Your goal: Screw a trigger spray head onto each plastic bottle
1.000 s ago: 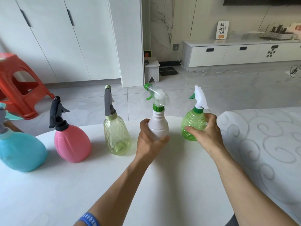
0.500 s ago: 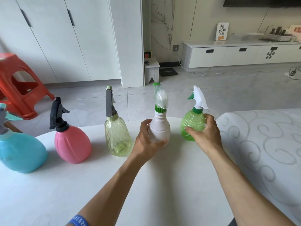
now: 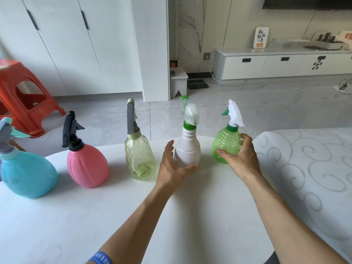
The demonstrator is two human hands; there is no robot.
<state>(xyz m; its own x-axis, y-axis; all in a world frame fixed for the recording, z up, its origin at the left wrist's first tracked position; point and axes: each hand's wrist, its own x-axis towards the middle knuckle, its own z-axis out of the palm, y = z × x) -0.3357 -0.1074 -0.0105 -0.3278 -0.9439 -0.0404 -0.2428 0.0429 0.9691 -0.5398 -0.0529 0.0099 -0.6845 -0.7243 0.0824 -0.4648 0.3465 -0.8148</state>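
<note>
Five spray bottles stand in a row on the white table, each with a trigger head on top. The white bottle carries a clear head with a green collar. My left hand sits at its left side with fingers spread and off the bottle, and only the thumb touches its base. My right hand wraps the ribbed green bottle, which carries a white head. Further left stand the pale yellow bottle, the pink bottle and the blue bottle.
A white patterned cushion lies against the table's right side. A red plastic stool stands on the tiled floor beyond the table at the left. White cabinets and a low TV unit line the far walls.
The white bottle was turned so its trigger head now points away from me. My left hand has loosened from a full grip to spread fingers. The right hand stays on the green bottle.
</note>
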